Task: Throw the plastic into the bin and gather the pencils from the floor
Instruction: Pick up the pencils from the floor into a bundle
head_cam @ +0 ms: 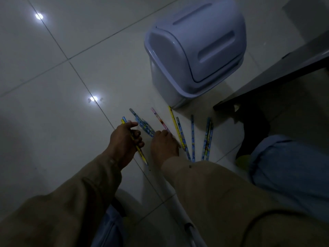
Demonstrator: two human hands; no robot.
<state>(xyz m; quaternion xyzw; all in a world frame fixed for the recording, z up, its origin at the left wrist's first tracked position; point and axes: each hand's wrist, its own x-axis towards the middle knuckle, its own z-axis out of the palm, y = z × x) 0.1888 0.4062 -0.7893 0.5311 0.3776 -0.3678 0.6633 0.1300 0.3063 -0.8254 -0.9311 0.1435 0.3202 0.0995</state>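
The left hand (125,139) grips a yellow pencil (137,147) and a blue one. At its 3 o'clock, the right hand (164,145) pinches the pink pencil (159,119) on the floor (53,104). More pencils (193,138) lie at 3 o'clock from it. The closed bin (194,49) stands at 12 o'clock from them.

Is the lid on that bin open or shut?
Shut. The bin's swing lid sits flush in its frame, with no gap showing. Whether anything is inside cannot be told.
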